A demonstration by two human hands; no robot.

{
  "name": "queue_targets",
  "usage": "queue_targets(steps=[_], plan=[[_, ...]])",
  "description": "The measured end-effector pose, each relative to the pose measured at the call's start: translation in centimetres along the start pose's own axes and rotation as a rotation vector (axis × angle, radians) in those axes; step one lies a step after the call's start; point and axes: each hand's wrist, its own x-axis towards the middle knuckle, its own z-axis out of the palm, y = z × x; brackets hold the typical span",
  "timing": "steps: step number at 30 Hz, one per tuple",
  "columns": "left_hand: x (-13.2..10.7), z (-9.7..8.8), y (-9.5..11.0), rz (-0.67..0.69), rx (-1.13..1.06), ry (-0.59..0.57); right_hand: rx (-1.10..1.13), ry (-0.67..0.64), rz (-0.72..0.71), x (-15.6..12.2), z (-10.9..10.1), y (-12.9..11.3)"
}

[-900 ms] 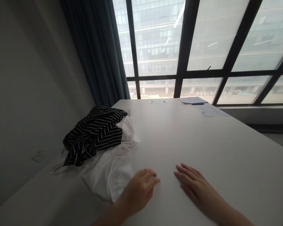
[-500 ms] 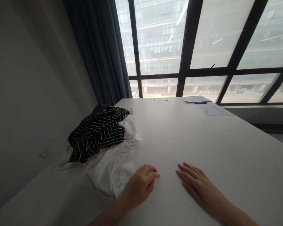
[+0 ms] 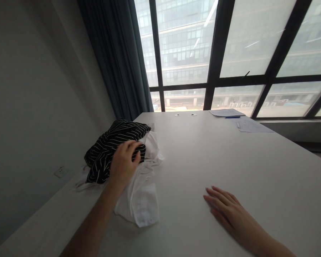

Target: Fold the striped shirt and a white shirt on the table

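My left hand (image 3: pixel 124 162) is over a crumpled black garment with thin white stripes (image 3: pixel 119 132), fingers bent and thumb apart. Whether the fingertips touch the fabric I cannot tell. Under the striped garment lies a rumpled white garment (image 3: pixel 146 205), spread toward the near side, partly hidden by my left forearm. My right hand (image 3: pixel 228 208) rests flat on the white table (image 3: pixel 192 157), fingers stretched out and holding nothing.
Papers (image 3: pixel 253 125) and a blue pen (image 3: pixel 232 117) lie at the table's far right. Two round fittings (image 3: pixel 193 114) are set near the far edge. A dark curtain (image 3: pixel 123 64) hangs beside the window, and a grey wall (image 3: pixel 42 107) stands on the left.
My left hand has moved from the bare table beside the white garment up and left, over the striped garment. My right hand stays in place. The view has shifted slightly left.
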Motion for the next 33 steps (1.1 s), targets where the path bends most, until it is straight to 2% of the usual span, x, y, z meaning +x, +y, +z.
queue_targets(steps=[2, 3, 5, 6, 9, 12, 14, 16, 17, 19, 21, 23, 25, 29, 31, 33], plan=[[1.1, -0.6, -3.8, -0.229, 0.222, 0.007, -0.01, -0.008, 0.009, 0.0, 0.0, -0.1], [1.3, -0.8, -5.3, -0.328, 0.272, -0.032, -0.013, -0.009, 0.012, 0.1, 0.0, -0.1], [1.4, -1.0, -7.1, -0.36, 0.267, -0.106, -0.014, -0.002, 0.01, 0.2, -0.1, -0.2], [1.5, -1.1, -7.2, -0.355, 0.257, -0.116, -0.011, 0.003, 0.007, 0.3, -0.2, -0.3], [2.2, -1.3, -5.2, -0.319, 0.213, -0.061, 0.011, -0.029, -0.016, 1.1, -0.9, -0.6], [3.2, -1.1, -0.8, -0.261, 0.129, -0.026, 0.082, -0.072, -0.005, 2.8, -2.5, -1.2], [3.2, -0.4, 2.5, -0.221, 0.077, -0.016, 0.151, -0.025, 0.023, 4.5, -3.9, -1.9], [2.6, 0.5, 5.7, -0.125, -0.11, -0.027, 0.241, 0.06, 0.04, 6.5, -5.1, -2.6], [2.1, 1.0, 7.1, -0.08, -0.192, -0.05, 0.301, 0.094, 0.042, 7.5, -5.6, -3.1], [0.9, 1.7, 9.6, -0.011, -0.338, -0.167, 0.467, 0.125, 0.035, 9.3, -6.0, -3.8], [0.0, 2.1, 11.1, 0.02, -0.475, -0.299, 0.644, 0.124, 0.019, 10.8, -5.9, -4.4], [-0.7, 2.2, 11.5, 0.04, -0.583, -0.417, 0.762, 0.124, 0.004, 11.8, -5.1, -4.5], [-1.2, 2.1, 11.1, 0.049, -0.628, -0.522, 0.821, 0.14, 0.028, 12.4, -4.1, -4.3], [-1.2, 1.7, 9.2, 0.086, -0.584, -0.705, 0.903, 0.221, 0.185, 13.1, -2.6, -2.6], [-0.7, 1.4, 8.0, 0.125, -0.556, -0.743, 0.937, 0.273, 0.236, 13.4, -2.5, -1.4], [0.0, 1.0, 6.5, 0.123, -0.504, -0.717, 0.974, 0.327, 0.278, 13.6, -2.8, -0.1]])
